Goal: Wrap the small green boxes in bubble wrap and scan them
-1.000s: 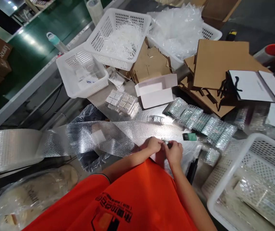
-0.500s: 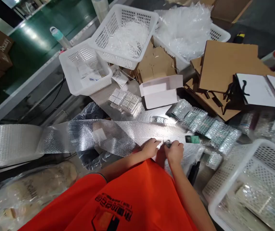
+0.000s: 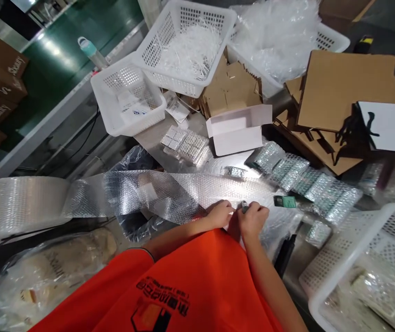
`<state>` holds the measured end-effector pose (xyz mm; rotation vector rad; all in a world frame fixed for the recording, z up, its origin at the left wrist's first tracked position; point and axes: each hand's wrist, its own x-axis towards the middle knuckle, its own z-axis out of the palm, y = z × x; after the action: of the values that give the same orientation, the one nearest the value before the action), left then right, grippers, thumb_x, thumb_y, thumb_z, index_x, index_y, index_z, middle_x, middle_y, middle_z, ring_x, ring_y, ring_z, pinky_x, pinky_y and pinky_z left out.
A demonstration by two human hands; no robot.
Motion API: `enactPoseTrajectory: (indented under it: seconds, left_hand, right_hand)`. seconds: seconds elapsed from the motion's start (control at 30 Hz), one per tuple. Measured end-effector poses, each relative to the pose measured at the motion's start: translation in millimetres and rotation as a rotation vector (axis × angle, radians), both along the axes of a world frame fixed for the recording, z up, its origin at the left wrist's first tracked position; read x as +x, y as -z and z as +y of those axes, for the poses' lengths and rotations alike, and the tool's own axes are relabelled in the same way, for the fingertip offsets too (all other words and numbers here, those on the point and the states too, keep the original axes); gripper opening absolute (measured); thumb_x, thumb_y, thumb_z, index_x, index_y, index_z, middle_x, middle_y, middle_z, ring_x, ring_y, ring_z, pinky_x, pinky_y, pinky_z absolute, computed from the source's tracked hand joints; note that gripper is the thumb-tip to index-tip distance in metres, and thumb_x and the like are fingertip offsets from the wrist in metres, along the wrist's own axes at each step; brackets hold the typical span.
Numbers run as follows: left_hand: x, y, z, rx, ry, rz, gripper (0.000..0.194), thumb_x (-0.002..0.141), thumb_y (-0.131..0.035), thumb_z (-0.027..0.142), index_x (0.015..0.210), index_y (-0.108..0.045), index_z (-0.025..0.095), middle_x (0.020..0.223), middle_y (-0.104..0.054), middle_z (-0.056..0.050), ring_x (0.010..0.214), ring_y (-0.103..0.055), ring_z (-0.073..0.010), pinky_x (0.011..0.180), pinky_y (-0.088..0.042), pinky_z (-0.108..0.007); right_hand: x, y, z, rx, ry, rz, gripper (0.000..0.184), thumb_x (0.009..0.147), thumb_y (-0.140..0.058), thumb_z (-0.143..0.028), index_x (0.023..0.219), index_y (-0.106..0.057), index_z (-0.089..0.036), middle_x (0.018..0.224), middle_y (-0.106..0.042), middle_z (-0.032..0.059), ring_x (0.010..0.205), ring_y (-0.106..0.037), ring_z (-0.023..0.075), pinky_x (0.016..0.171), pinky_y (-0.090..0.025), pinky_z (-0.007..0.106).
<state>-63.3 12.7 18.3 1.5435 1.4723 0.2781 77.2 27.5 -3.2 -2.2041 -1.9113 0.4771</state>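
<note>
A strip of bubble wrap (image 3: pixel 214 186) lies flat across the work surface in front of me. My left hand (image 3: pixel 221 214) is closed at its near edge, fingers bent and pressed on the wrap. Just to the right, my right hand (image 3: pixel 253 220) pinches a small dark, shiny object (image 3: pixel 244 207) whose kind I cannot make out. The palms and most fingertips are hidden from above. Beyond the right hand lies a small green box (image 3: pixel 285 201). Several bubble-wrapped green packs (image 3: pixel 289 171) sit in a row behind it.
The bubble wrap roll (image 3: pixel 20 207) stands at left. An open white box (image 3: pixel 238 131), wrapped white packs (image 3: pixel 186 145) and flat cardboard (image 3: pixel 349 92) lie behind. White baskets (image 3: pixel 186 85) stand at the back; another basket (image 3: pixel 356 258) is at right. A black-handled tool (image 3: pixel 285 253) lies beside my right forearm.
The whole scene has shifted slightly in view as my head turned a little left. Both hands remain close together at the wrap, with barely any movement.
</note>
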Motion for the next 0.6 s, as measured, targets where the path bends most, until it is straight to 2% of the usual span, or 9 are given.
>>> enactPoseTrajectory:
  seconds: [0.1,0.17,0.3,0.4,0.47,0.6]
  left_hand:
    - [4.4,-2.3,8.8,-0.002,-0.097,0.023,0.033,0.088,-0.046,0.006,0.105,-0.071,0.016,0.108,-0.070,-0.008,0.102,-0.062,-0.0183,0.096,-0.047,-0.029]
    - [10.6,-5.1,14.9,0.001,-0.128,0.025,0.032,0.090,-0.045,0.009,0.106,-0.071,0.018,0.109,-0.072,-0.007,0.101,-0.063,-0.0185,0.094,-0.048,-0.029]
    - [24.0,-15.1,19.0,0.012,-0.103,0.030,0.026,0.087,-0.048,0.012,0.087,-0.074,0.019,0.093,-0.073,-0.006,0.090,-0.064,-0.0220,0.090,-0.049,-0.034]
    - [27.7,-23.2,14.5,0.053,-0.071,0.031,0.024,0.086,-0.050,0.010,0.086,-0.073,0.017,0.097,-0.072,-0.010,0.095,-0.061,-0.0253,0.097,-0.045,-0.038]
    - [26.9,-26.0,11.8,0.065,-0.054,0.022,0.025,0.085,-0.049,0.007,0.086,-0.072,0.017,0.097,-0.072,-0.010,0.094,-0.061,-0.0248,0.097,-0.045,-0.037]
    - [23.3,-25.2,11.5,0.044,-0.022,0.003,0.027,0.082,-0.048,0.004,0.075,-0.070,0.019,0.084,-0.071,-0.006,0.082,-0.062,-0.0211,0.084,-0.049,-0.031]
  right_hand:
    - [-4.1,4.5,-1.0,0.012,-0.021,0.007,0.027,0.075,-0.058,-0.027,0.098,-0.054,-0.013,0.098,-0.048,0.0159,0.098,-0.044,0.0333,0.087,-0.040,0.050]
    - [-5.8,7.2,-1.9,0.012,-0.030,0.006,0.023,0.079,-0.054,-0.026,0.098,-0.054,-0.012,0.098,-0.049,0.0175,0.097,-0.045,0.0337,0.086,-0.040,0.051]
    - [-7.0,10.9,-3.6,0.000,-0.035,-0.015,0.018,0.086,-0.038,-0.015,0.093,-0.055,-0.013,0.095,-0.051,0.0181,0.093,-0.047,0.0322,0.081,-0.040,0.049]
    - [-6.4,12.4,-4.3,-0.012,-0.040,-0.025,0.019,0.086,-0.035,-0.013,0.087,-0.054,-0.015,0.092,-0.052,0.0169,0.089,-0.046,0.0312,0.079,-0.040,0.048]
    - [-5.3,13.0,-4.4,-0.016,-0.042,-0.025,0.019,0.086,-0.035,-0.012,0.086,-0.054,-0.016,0.091,-0.051,0.0152,0.088,-0.046,0.0298,0.078,-0.040,0.046]
    - [-2.3,11.4,-3.4,-0.021,-0.053,-0.018,0.019,0.086,-0.036,-0.012,0.088,-0.054,-0.016,0.091,-0.050,0.0118,0.087,-0.044,0.0269,0.077,-0.038,0.042]
